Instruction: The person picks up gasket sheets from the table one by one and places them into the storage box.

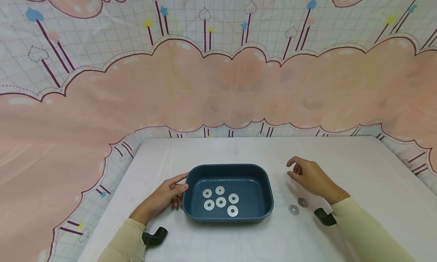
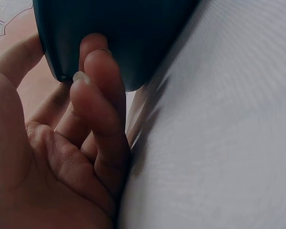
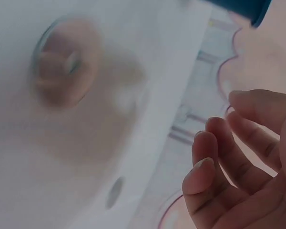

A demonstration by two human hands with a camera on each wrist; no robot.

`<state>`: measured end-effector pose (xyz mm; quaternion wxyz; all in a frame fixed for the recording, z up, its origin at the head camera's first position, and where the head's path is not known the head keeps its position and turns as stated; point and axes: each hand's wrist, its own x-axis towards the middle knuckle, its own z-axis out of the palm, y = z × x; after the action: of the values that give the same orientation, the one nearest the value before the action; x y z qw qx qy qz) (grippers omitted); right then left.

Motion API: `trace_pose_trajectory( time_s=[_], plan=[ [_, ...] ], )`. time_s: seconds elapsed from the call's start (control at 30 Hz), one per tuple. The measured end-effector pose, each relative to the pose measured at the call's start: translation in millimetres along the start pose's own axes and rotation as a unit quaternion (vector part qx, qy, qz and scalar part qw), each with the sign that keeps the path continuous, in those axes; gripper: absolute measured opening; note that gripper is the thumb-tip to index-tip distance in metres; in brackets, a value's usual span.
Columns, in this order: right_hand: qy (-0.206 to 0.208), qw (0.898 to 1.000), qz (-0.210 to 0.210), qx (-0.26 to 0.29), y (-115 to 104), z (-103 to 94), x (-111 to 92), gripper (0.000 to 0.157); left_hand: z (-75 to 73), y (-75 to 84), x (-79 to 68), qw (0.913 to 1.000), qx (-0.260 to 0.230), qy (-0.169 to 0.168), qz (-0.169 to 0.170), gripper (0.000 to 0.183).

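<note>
A dark blue rectangular tray (image 1: pixel 252 190) sits on the white table, with several flat metal washers (image 1: pixel 220 202) lying loose on its floor, left of centre. My left hand (image 1: pixel 160 199) holds the tray's left end, thumb at the rim. Against the tray's outer wall (image 2: pixel 133 38) rest fingertips in the left wrist view. To the right of the tray my right hand (image 1: pixel 312 178) hovers above the table, fingers loosely bent and holding nothing. Below it two greyer washers, a nearer one (image 1: pixel 293 209) and a farther one (image 1: pixel 302 202), lie on the table.
White cloth covers the table (image 1: pixel 239 243). Behind it hangs a pink and white patterned curtain (image 1: pixel 218 91). Each wrist carries a black camera, one on the left (image 1: pixel 155 236) and one on the right (image 1: pixel 325 217).
</note>
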<state>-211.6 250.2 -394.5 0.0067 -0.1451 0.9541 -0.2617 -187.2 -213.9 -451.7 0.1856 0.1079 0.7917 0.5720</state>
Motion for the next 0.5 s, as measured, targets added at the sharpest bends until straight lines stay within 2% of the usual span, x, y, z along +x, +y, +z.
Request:
trace_pose_trajectory(
  time_s=[0.3,0.5],
  plan=[
    [0.008,0.998,0.055,0.015,37,-2.3,0,0.025,0.1,-2.2,0.4,1.0000,-0.003,-0.002,0.001,0.062],
    [0.002,0.996,0.086,0.030,50,-5.2,0,0.028,-1.7,-3.5,0.1,1.0000,-0.003,-0.006,0.004,0.062]
  ],
)
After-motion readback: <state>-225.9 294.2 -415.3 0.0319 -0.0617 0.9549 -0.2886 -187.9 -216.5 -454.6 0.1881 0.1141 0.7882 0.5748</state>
